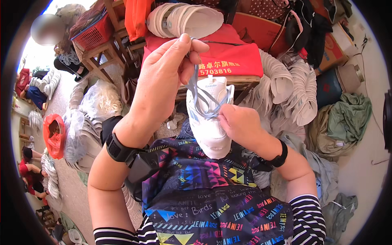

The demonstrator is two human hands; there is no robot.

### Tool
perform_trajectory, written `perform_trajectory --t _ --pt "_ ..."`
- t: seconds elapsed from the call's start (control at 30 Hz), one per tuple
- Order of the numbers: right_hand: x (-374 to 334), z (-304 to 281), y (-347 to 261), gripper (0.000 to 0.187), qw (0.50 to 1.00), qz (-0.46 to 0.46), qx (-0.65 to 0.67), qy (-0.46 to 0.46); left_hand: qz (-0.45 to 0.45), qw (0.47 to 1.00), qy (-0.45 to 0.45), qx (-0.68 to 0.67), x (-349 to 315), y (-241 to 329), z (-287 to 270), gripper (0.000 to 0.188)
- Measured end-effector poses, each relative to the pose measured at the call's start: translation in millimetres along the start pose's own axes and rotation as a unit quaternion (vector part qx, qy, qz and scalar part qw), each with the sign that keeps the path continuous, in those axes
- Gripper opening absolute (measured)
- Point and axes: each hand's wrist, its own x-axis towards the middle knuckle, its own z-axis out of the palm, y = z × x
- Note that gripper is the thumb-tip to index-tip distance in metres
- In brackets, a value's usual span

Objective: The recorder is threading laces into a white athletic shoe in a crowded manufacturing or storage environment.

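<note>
A white sneaker (206, 132) rests at my lap with its toe toward me and its tongue (211, 85) standing up at the far end. A grey shoelace (194, 87) loops over its opening and eyelets. Above and to the left of the sneaker, my left hand (169, 67) is closed, pinching the raised part of the lace between thumb and fingers. My right hand (241, 122) is closed on the lace low at the eyelets, against the sneaker's right side. Its fingertips are partly hidden. Just past my left fingers, a thin dark rod-like thing (223, 43) lies over red cloth.
Beyond the sneaker, a red cloth (163, 51) covers a wooden stand, with nested white shoe uppers (183, 20) on top. More stacked uppers (277, 79) hang at its right. Bagged uppers (81, 134) and a red plastic bag (54, 132) are at left. Other people sit at the far left.
</note>
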Motion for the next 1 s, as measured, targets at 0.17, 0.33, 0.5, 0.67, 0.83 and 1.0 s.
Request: perform_trajectory --t 0.17,0.33,0.5,0.67,0.83,1.0 --pt "-7 -2 0 0.018 0.998 0.030 0.006 -0.050 -0.005 1.000 -0.006 0.008 1 -3 -5 0.035" --pt "18 -18 -5 0.026 0.954 0.131 0.195 -0.187 -0.020 0.999 -0.035 -0.006 4 -10 2 0.034" --pt "26 -1 -4 0.027 0.961 0.118 0.221 -0.114 -0.026 0.999 -0.041 -0.013 5 -18 13 0.033" --pt "16 0 17 0.027 0.982 0.116 0.150 0.018 0.055 0.992 -0.079 -0.083 10 32 3 0.029" --pt "10 -22 11 0.019 0.964 0.193 0.171 -0.063 0.056 0.966 -0.191 -0.167 -1 44 13 0.030" --pt "30 -2 -19 0.024 0.751 0.127 0.647 0.040 0.038 0.993 -0.072 -0.083 5 18 20 0.032"
